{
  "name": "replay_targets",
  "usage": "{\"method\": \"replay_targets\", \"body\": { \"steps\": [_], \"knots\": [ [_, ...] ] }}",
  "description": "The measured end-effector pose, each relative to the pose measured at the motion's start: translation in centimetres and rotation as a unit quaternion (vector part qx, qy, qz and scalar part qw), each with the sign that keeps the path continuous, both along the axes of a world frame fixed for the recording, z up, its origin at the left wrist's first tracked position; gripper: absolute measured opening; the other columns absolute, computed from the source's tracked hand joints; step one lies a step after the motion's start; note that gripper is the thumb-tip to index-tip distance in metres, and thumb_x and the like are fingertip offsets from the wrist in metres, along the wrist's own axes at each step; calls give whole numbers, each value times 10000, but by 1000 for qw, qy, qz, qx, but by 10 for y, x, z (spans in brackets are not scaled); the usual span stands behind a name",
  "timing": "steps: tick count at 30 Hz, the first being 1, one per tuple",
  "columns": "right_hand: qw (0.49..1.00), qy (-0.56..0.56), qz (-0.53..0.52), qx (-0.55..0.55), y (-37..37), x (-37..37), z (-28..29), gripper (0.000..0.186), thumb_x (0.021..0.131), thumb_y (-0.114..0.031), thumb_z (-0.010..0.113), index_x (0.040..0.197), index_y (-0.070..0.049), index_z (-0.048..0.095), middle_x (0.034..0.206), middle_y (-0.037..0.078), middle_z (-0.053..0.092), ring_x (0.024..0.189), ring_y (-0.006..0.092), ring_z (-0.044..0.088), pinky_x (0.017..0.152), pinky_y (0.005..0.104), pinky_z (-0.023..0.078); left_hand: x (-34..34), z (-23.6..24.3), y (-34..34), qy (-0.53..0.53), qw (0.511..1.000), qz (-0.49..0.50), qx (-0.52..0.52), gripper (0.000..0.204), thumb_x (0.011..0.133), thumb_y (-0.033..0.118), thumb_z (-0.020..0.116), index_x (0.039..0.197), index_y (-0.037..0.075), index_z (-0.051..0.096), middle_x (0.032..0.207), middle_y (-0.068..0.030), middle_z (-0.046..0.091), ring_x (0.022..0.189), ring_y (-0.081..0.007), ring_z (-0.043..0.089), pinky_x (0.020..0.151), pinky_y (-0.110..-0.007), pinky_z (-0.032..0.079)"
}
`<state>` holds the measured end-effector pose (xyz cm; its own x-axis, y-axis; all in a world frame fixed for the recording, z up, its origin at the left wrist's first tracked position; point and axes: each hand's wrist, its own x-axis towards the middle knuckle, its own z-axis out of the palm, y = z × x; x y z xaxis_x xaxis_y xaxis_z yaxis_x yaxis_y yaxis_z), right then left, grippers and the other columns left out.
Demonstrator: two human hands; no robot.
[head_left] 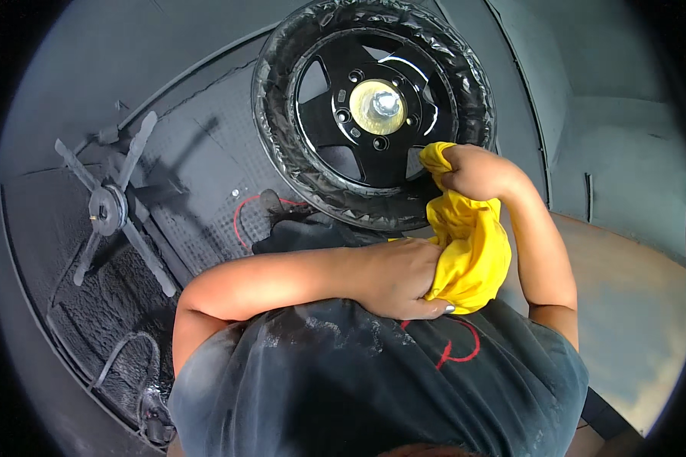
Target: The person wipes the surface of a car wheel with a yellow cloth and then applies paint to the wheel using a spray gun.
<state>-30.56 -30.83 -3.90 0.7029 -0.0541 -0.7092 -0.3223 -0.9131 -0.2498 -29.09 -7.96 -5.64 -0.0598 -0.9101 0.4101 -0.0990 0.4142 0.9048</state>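
Below the glossy black spoked wheel (373, 164), a crumpled yellow cloth (476, 247) is hiding most fingertips of the bare left hand (396, 278). Farther below the wheel, a dusty black fabric shirt (320, 381) is running off the bottom edge. Left of the wheel, a tiny pale speck (235, 193) is defying identification.

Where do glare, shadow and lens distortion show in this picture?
Head view: white glare on the wheel and its hub; head view: a dark shadow right of the stand; head view: the wall strip bowed, probably by the fisheye lens.
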Motion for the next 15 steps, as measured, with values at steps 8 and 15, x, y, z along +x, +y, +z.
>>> {"method": "replay_targets", "body": {
  "steps": [8,15],
  "knots": [
    [991,50,120,25,42,16,-27,300,786,-209,617,923,46,697,936,276,679,913,422,666,797,471,523,-3,0,-4,2,999,-15,30,312,870,243,640,1063,4,584,945,-204,671,937,-402,635,861,-478,493],
    [987,71,134,-52,72,22,-16,296,803,-224,620,949,18,707,956,238,697,940,398,673,824,454,535,-2,4,-9,-6,993,-81,86,352,870,232,645,1159,45,570,1122,-170,644,1076,-380,592,959,-474,453]
  ]
}}
